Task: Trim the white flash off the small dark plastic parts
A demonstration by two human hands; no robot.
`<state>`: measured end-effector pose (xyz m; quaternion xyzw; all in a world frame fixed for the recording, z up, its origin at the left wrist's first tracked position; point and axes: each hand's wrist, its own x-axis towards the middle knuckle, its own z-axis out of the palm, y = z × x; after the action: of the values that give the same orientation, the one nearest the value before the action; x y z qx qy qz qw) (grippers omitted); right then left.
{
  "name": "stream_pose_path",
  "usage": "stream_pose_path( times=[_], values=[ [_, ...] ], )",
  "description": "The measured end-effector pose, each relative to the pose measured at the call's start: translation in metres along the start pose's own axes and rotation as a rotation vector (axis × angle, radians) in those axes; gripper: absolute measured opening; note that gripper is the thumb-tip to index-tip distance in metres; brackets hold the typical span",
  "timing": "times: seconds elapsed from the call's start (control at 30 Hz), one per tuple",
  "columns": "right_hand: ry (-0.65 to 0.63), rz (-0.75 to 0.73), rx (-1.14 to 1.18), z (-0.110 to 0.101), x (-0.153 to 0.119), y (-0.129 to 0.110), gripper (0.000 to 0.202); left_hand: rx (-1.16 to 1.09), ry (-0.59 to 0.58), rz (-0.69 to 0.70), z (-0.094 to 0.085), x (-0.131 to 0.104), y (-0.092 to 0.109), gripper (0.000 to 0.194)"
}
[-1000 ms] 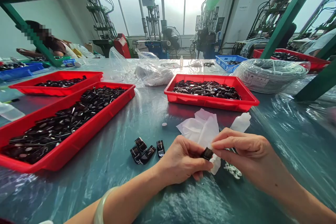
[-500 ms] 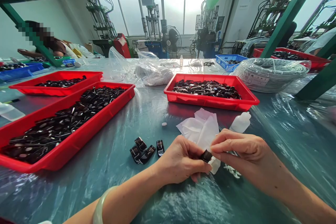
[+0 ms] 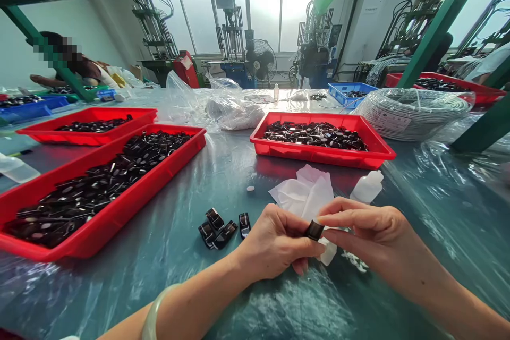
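Fingers of the left hand pinch a small, glossy black plastic piece above the worktop, toward its near edge. The right hand meets the piece's right end, thumb and forefinger nearly together; whether they grip it or something tiny is hidden.

One piece appears to be mid-work. Four similar black pieces lie left of the hands, three bunched and one apart; I cannot tell whether these are finished. Dark parts fill much of the long red plastic tray at the worktop's left edge and the red rectangular plastic tray farther back, so plenty may remain.

Left forearm slants in from the near edge, right forearm from the near right corner, backs of both hands turned upward.
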<state>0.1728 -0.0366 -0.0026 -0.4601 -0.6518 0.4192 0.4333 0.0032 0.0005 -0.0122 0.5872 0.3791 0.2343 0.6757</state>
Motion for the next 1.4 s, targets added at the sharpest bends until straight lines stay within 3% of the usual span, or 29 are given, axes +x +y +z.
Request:
stream_pose_path(
  times=[0.3, 0.53, 0.67, 0.9, 1.2, 1.4],
  values=[
    [0.026, -0.075, -0.019, 0.002, -0.002, 0.004, 0.017, -0.025, 0.007, -0.019, 0.001, -0.002, 0.003, 0.008],
    [0.179, -0.091, 0.128, 0.01, -0.001, 0.008, 0.028, -0.227, 0.036, -0.007, 0.001, -0.002, 0.009, 0.011],
    [0.257, -0.026, 0.172, 0.009, 0.001, 0.01, 0.022, -0.26, 0.045, -0.002, 0.001, -0.002, 0.01, 0.015],
    [0.203, 0.04, 0.177, 0.013, 0.0, 0.013, 0.021, -0.238, 0.032, 0.006, -0.003, -0.001, 0.007, 0.012],
    [0.214, -0.09, 0.006, 0.015, -0.001, 0.013, 0.019, -0.191, 0.045, 0.065, -0.001, -0.002, 0.01, 0.018],
    [0.21, -0.081, -0.026, 0.02, -0.001, 0.016, 0.018, -0.148, 0.069, 0.1, 0.003, -0.001, 0.007, 0.021]
  ],
)
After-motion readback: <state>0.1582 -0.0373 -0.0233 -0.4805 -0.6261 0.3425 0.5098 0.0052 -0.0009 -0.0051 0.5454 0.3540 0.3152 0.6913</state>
